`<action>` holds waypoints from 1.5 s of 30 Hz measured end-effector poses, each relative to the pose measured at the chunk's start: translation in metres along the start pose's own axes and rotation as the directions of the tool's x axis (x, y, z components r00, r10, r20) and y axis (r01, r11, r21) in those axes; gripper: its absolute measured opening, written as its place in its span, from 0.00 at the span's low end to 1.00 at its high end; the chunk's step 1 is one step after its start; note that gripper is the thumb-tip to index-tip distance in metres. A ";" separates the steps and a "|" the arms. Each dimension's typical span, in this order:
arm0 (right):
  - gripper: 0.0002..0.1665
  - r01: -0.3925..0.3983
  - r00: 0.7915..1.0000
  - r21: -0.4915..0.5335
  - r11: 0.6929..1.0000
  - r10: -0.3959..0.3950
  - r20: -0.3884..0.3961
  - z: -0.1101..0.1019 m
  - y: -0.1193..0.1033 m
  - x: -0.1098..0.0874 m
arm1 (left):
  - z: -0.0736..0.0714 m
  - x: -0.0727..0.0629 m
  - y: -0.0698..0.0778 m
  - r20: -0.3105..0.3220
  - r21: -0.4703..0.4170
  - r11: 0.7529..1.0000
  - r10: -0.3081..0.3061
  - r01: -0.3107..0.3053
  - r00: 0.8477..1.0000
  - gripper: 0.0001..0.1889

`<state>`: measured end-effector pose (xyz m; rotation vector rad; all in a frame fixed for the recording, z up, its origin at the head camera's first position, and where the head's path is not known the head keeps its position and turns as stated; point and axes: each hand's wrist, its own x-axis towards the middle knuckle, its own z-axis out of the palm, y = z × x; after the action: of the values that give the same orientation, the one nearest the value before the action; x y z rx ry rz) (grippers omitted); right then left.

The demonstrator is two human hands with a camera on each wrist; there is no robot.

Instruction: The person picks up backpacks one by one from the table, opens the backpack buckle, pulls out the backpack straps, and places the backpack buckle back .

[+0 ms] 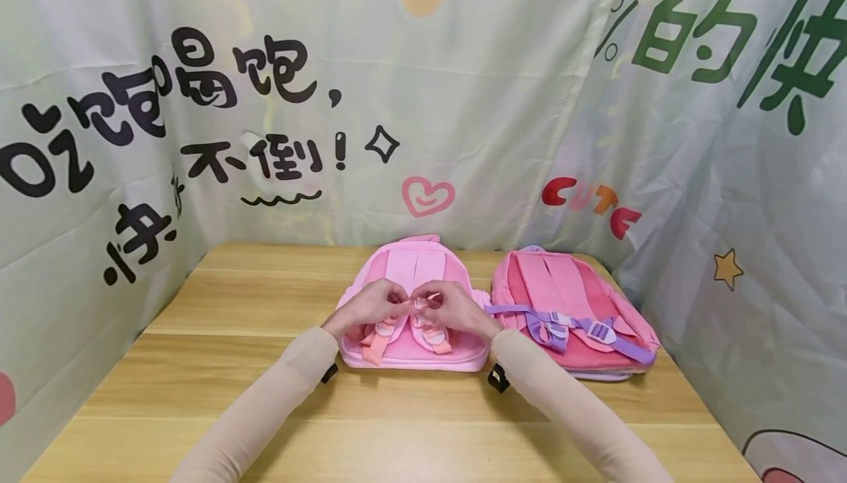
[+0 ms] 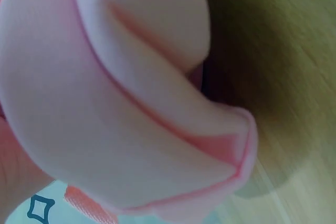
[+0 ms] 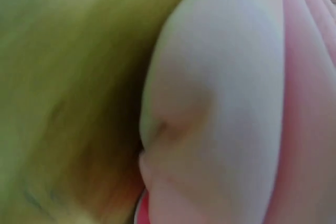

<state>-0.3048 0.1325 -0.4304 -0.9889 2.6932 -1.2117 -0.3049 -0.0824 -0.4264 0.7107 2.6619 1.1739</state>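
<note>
In the head view a light pink backpack (image 1: 418, 259) lies with its shoulder straps up. My left hand (image 1: 376, 302) and right hand (image 1: 458, 309) meet over its middle, fingertips close together. Each hand pinches an end of the small coral chest strap (image 1: 420, 308) between thumb and fingers; its clip is mostly hidden. Below the hands, coral webbing with pale adjusters (image 1: 433, 336) hangs from the shoulder straps. Up close, the left wrist view shows folded pale pink fabric (image 2: 121, 108) of the backpack, and the right wrist view its padded side (image 3: 226, 93).
To the right, near the light pink one, lies a darker pink backpack (image 1: 549, 284) with a purple strap (image 1: 595, 330) fastened across it. Both rest on a wooden table (image 1: 265, 306). Printed curtains (image 1: 496, 101) surround the table at the back and sides.
</note>
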 end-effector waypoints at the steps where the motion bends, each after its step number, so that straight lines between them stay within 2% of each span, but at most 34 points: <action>1: 0.16 -0.002 1.000 0.002 1.000 0.002 0.006 -0.002 0.000 0.000 | 0.000 0.000 0.000 0.002 -0.009 1.000 -0.005 0.005 1.000 0.08; 13: 0.12 0.073 0.996 0.031 0.997 -0.075 0.042 -0.012 0.010 0.001 | 0.001 0.002 -0.002 -0.005 -0.089 0.994 -0.061 0.061 0.998 0.12; 22: 0.10 0.017 0.999 0.058 0.998 -0.018 0.028 -0.013 0.011 -0.001 | 0.002 0.001 0.001 -0.020 -0.120 0.990 -0.075 0.072 0.997 0.08; 29: 0.11 -0.050 0.999 0.055 0.997 0.049 0.019 -0.012 0.010 -0.001 | 0.001 0.001 0.000 -0.027 -0.085 0.996 -0.041 0.038 0.999 0.07; 33: 0.12 -0.072 0.997 0.073 0.995 0.070 0.025 -0.014 0.012 -0.002 | 0.003 0.002 -0.001 -0.010 -0.110 0.993 -0.039 0.037 0.999 0.08; 39: 0.14 -0.096 0.995 0.088 0.992 0.096 0.002 -0.021 0.018 -0.002 | 0.003 0.002 -0.002 -0.016 -0.128 0.991 -0.035 0.033 0.999 0.09; 45: 0.16 -0.125 0.991 0.052 0.991 0.127 -0.042 -0.032 0.023 -0.004 | 0.002 0.002 0.000 -0.033 -0.147 0.988 -0.049 0.044 0.998 0.08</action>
<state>-0.3228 0.1678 -0.4251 -0.7811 2.6980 -1.2841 -0.3060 -0.0806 -0.4278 0.6048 2.5728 1.3658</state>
